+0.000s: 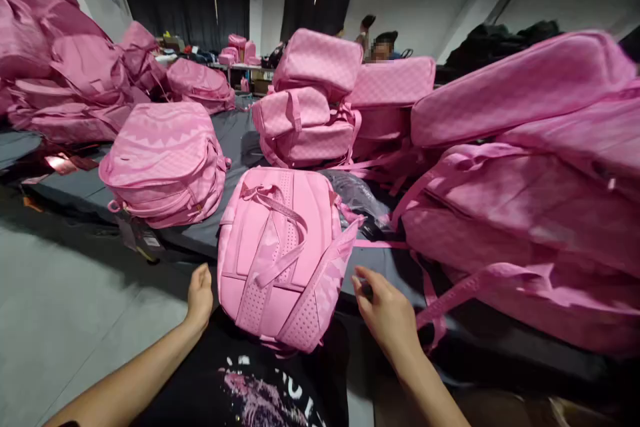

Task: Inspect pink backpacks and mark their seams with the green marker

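A pink backpack lies directly in front of me at the table's near edge, its back panel and perforated shoulder straps facing up. A loose strap loops across its middle. To the left of this backpack is my left hand, apart from it, fingers slightly bent and nothing in them. On the other side, my right hand is near the backpack's lower right, thumb and fingers apart around bare air. Just beyond the backpack lies clear plastic wrapping.
Another pink backpack sits upright to the left on the dark-covered table. Pink bags are stacked behind, and large pink duffel bags crowd the right. More pink backpacks are heaped at the far left. A person is behind the stacks.
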The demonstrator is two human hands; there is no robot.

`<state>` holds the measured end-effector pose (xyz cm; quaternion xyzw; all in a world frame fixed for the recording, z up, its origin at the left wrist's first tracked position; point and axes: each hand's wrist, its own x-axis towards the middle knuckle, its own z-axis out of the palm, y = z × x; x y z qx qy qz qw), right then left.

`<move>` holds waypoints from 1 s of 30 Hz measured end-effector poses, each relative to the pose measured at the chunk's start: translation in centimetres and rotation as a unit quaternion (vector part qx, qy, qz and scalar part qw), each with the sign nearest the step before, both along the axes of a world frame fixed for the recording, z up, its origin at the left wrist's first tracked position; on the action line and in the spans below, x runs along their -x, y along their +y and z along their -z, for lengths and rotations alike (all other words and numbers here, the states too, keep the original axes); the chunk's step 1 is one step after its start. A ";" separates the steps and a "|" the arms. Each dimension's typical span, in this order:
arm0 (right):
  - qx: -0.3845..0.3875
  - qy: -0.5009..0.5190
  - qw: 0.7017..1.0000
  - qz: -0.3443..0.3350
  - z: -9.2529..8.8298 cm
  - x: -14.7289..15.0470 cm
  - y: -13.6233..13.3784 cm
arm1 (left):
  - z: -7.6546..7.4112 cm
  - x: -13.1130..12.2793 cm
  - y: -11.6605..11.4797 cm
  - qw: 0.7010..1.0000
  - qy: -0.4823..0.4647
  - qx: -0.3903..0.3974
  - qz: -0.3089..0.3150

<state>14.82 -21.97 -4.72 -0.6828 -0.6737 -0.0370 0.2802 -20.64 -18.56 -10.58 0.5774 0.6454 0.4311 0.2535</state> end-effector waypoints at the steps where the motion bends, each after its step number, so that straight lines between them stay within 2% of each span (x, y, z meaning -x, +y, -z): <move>1: -0.017 -0.014 1.000 -0.004 -0.4 1.0 0.4 | 0.1 0.3 0.1 0.999 0.005 -0.035 -0.024; 2: -0.021 -0.032 0.999 -0.020 -0.8 2.3 1.0 | 0.0 0.3 0.5 0.996 0.034 -0.081 0.003; 3: -0.013 -0.052 0.998 -0.045 -1.4 3.9 1.7 | -0.1 -0.1 1.0 0.986 0.078 -0.131 0.074; 4: 0.016 -0.076 0.994 -0.077 -1.9 5.6 2.4 | -0.2 -0.8 1.5 0.961 0.127 -0.178 0.170; 6: 0.082 -0.115 0.982 -0.122 -2.6 8.7 3.7 | 0.5 -2.9 2.2 0.877 0.231 -0.240 0.347; 7: 0.108 -0.124 0.979 -0.119 -2.7 9.7 4.2 | 1.3 -3.9 2.3 0.842 0.272 -0.252 0.391; 8: 0.129 -0.129 0.978 -0.100 -2.5 10.1 4.6 | 2.4 -4.6 2.0 0.821 0.308 -0.262 0.403; 9: 0.145 -0.129 0.979 -0.065 -2.2 10.0 4.9 | 3.8 -4.9 1.6 0.812 0.338 -0.270 0.392; 12: 0.197 -0.124 0.969 0.081 -0.6 6.7 5.0 | 7.6 -3.7 -0.2 0.804 0.385 -0.284 0.354; 14: 0.249 -0.072 0.957 0.131 0.6 3.8 4.7 | 8.4 -2.2 -0.9 0.804 0.378 -0.290 0.355; 16: 0.307 0.014 0.946 0.105 1.8 1.9 4.5 | 7.0 -1.5 -0.7 0.813 0.341 -0.290 0.373; 19: 0.339 0.081 0.936 0.054 3.3 1.8 4.2 | 1.9 -3.6 1.9 0.812 0.298 -0.324 0.382; 22: 0.312 0.081 0.943 0.079 4.2 3.4 3.5 | -3.6 -8.6 6.5 0.775 0.314 -0.408 0.366; 24: 0.297 0.093 0.946 0.092 4.3 4.1 3.3 | -6.2 -12.2 9.9 0.719 0.362 -0.453 0.383; 27: 0.296 0.099 0.943 0.111 4.1 3.7 3.7 | -8.2 -16.7 14.2 0.642 0.423 -0.448 0.456; 28: 0.297 0.100 0.942 0.116 4.0 3.4 4.0 | -8.5 -17.8 15.3 0.632 0.440 -0.422 0.478; 30: 0.299 0.099 0.942 0.115 3.8 2.7 4.9 | -8.5 -19.4 16.8 0.630 0.464 -0.370 0.501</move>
